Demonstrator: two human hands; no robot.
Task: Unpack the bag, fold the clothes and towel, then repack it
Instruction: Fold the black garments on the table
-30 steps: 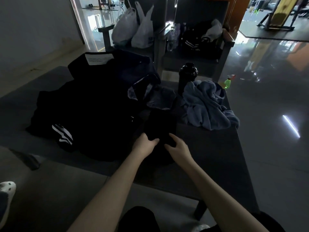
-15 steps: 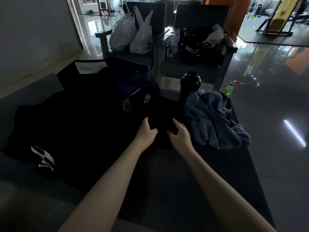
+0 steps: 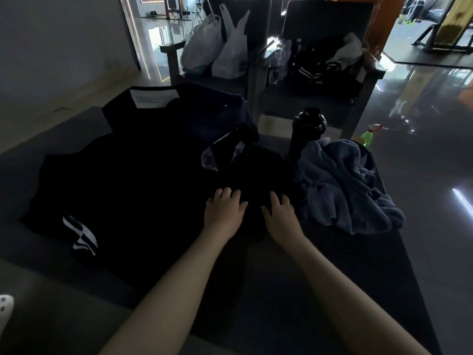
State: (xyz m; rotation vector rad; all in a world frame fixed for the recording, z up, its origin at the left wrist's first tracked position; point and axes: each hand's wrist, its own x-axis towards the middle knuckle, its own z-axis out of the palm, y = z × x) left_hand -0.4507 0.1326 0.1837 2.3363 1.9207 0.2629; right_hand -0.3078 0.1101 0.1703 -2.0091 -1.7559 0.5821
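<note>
— What do the hands have?
— Nothing gripped, as far as I see. My left hand (image 3: 225, 210) and right hand (image 3: 280, 213) lie side by side, palms down, fingers loose and spread on a small dark garment (image 3: 258, 172) near the middle of the table (image 3: 332, 290).
— And the rest of the load?
— The blue towel (image 3: 345, 185) sits crumpled just right of that garment. Left of it a big spread of black clothing (image 3: 115, 190) with white stripes covers the table. Behind, at the far side, is the black bag (image 3: 184, 116) with a white label.
— Anything else?
— A black bottle (image 3: 308, 129) stands upright at the towel's far edge. It is too dim to read the garment's folds.
</note>
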